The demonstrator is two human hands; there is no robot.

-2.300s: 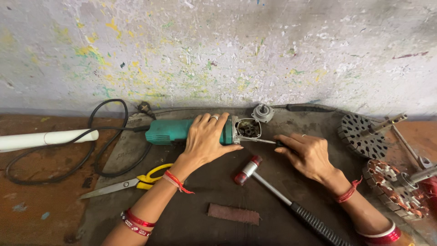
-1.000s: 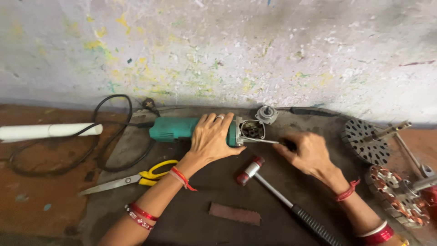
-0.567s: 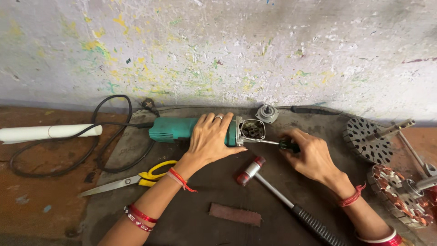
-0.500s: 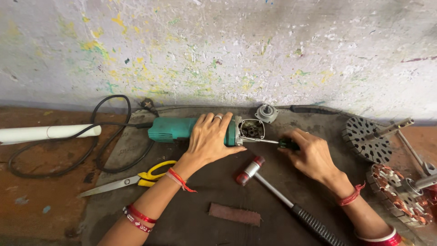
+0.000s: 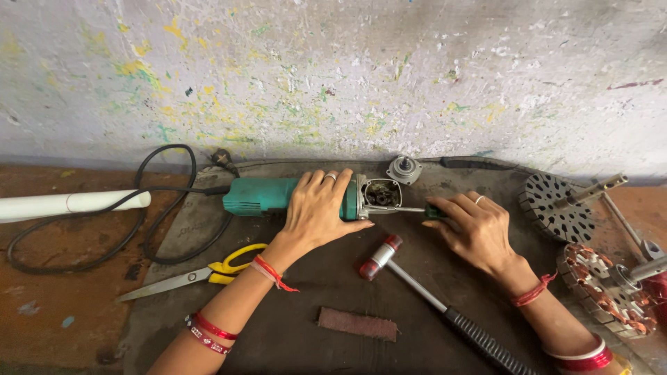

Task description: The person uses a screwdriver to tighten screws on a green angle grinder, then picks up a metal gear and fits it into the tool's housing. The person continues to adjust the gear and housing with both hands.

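The left hand (image 5: 316, 212) pins the green grinder (image 5: 278, 196) to the worktop (image 5: 313, 292); the right hand (image 5: 476, 229) apparently grips a screwdriver (image 5: 417, 210) entering its open gear housing. Risk: side pressure could slip the tip.

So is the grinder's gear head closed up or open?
Open: the grinder shows bare gears in its uncovered head, and a round cap lies apart behind it.
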